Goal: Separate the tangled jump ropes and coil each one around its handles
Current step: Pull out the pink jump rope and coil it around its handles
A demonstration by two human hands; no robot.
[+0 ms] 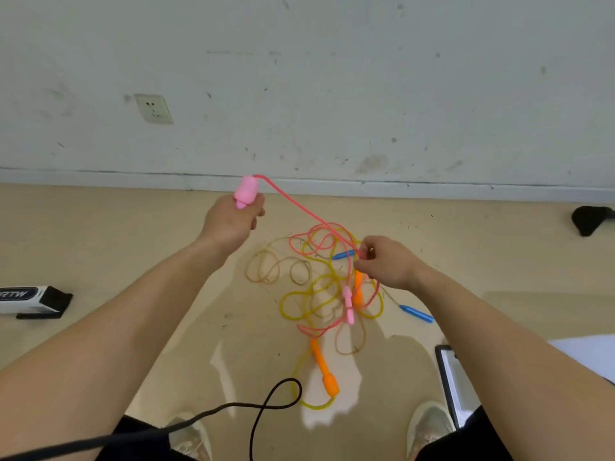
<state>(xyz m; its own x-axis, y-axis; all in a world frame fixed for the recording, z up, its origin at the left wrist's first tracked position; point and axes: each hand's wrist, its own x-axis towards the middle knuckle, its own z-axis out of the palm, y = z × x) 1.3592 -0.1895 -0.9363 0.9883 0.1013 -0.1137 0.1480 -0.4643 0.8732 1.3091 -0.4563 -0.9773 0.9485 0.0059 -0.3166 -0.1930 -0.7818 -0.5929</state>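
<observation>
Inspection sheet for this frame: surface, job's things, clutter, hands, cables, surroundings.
Surface: beige floor, speckled with debris, glare patches.
Job's things: pink cord, yellow cord and pale cord tangled in one pile; second pink handle, orange handles and blue handles lie in or beside it.
Clutter: black-and-white box left; dark object far right; dark-framed panel lower right.
Grippers: left hand grips raised pink handle; right hand pinches pink cord.
Cables: black cable loops near the shoes.
Surroundings: scuffed wall with socket.
</observation>
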